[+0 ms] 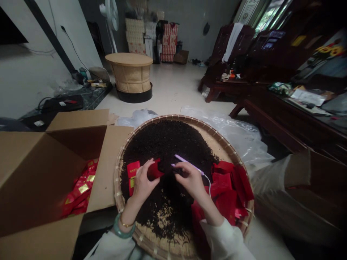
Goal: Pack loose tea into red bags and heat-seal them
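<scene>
My left hand (143,182) grips a small red packet (154,170), its mouth facing right. My right hand (189,178) is close beside that mouth, fingers curled together around a pinch of dark tea leaves, partly hidden by the fingers. Both hands are over a heap of loose dark tea (168,137) in a round woven bamboo tray (217,135). A filled-looking red packet (132,167) lies left of my left hand. A slim purple tong-like tool (189,163) with a white cord rests on the tea behind my right hand. Flat red packets (225,184) are piled at the tray's right.
On the left stands an open cardboard box (104,169) holding several red packets with gold labels (82,189). Clear plastic sheeting (230,131) lies behind the tray. Another open carton (295,187) is at right. A round bamboo stand (130,72) and dark wooden furniture (271,112) stand farther back.
</scene>
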A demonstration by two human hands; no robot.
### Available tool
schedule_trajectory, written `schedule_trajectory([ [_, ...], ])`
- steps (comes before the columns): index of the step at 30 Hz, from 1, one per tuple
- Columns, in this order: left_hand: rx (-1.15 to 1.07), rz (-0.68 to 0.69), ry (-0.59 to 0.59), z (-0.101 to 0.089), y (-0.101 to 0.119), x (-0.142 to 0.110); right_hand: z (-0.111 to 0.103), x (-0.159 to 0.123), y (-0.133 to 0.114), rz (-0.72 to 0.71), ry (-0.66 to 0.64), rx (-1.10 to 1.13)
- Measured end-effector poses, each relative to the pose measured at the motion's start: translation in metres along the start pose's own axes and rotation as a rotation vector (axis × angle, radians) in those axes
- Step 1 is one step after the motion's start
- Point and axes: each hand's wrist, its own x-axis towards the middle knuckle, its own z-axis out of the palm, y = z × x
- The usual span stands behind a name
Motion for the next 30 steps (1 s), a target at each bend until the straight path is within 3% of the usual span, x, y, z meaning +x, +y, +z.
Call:
schedule_trajectory([
  [3, 0.030, -0.005, -0.007, 0.002, -0.001, 0.000, -0.008, 0.013, -0.028, -0.043, 0.007, 0.055],
  [7, 0.041, -0.001, 0.007, 0.004, -0.003, -0.001, 0.000, 0.020, -0.049, -0.081, -0.062, 0.093],
  [12, 0.037, -0.002, 0.007, 0.005, -0.003, -0.001, 0.011, 0.020, -0.047, -0.064, -0.056, 0.121],
  [19, -0.009, -0.038, 0.060, 0.002, 0.001, -0.001, 0.000, 0.014, -0.040, -0.063, -0.011, 0.031],
  [26, -0.006, 0.017, 0.142, 0.004, -0.003, -0.005, 0.011, 0.001, -0.052, -0.302, -0.084, -0.259],
  [30, 0.028, 0.032, 0.101, 0.009, -0.006, -0.009, 0.020, 0.007, -0.048, -0.186, -0.157, -0.366],
])
